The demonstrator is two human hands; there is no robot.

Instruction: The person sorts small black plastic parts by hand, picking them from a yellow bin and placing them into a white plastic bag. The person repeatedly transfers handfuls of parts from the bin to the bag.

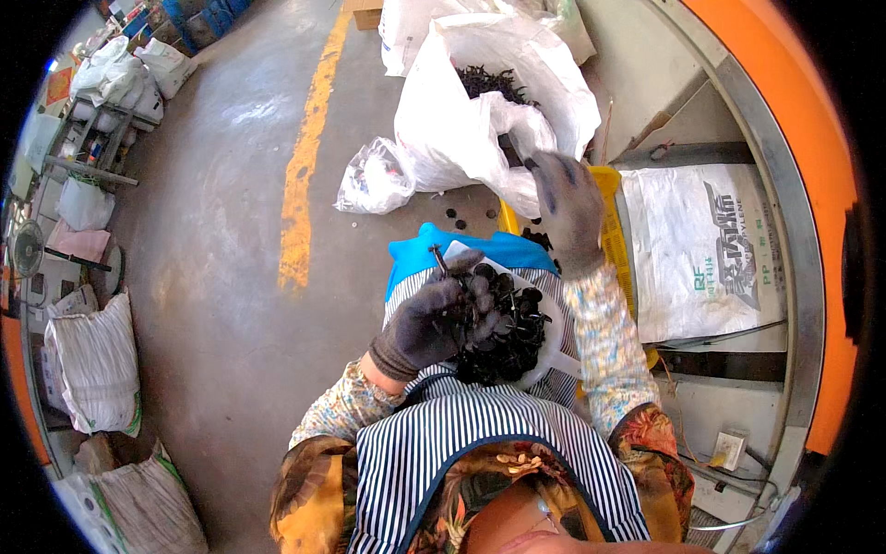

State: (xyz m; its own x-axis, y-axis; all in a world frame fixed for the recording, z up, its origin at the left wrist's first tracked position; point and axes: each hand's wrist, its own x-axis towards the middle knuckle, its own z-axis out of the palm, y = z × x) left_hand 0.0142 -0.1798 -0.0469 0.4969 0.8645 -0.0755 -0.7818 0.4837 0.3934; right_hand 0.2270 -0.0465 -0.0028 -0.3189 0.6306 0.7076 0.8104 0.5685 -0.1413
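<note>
A white plastic container [554, 356] full of small black plastic parts [509, 332] rests on the lap, over a striped apron and blue cloth. My left hand [432, 315], in a dark glove, is over the container's left side among the parts; a thin black piece [437, 257] sticks up by its fingers. Whether the fingers are closed on it is unclear. My right hand [571, 208], also gloved, is raised at the near rim of a large white woven sack [443, 104], which holds spiky black parts [491, 83]. Its fingertips touch or nearly touch the sack's folded edge; its grip is unclear.
A yellow plastic crate [612, 228] stands right of my right hand, beside a flattened printed sack [699, 256]. Small black discs [460, 224] and a clear plastic bag [377, 176] lie on the floor. More filled sacks [97, 367] stand at the far left, beyond a yellow floor line [308, 145].
</note>
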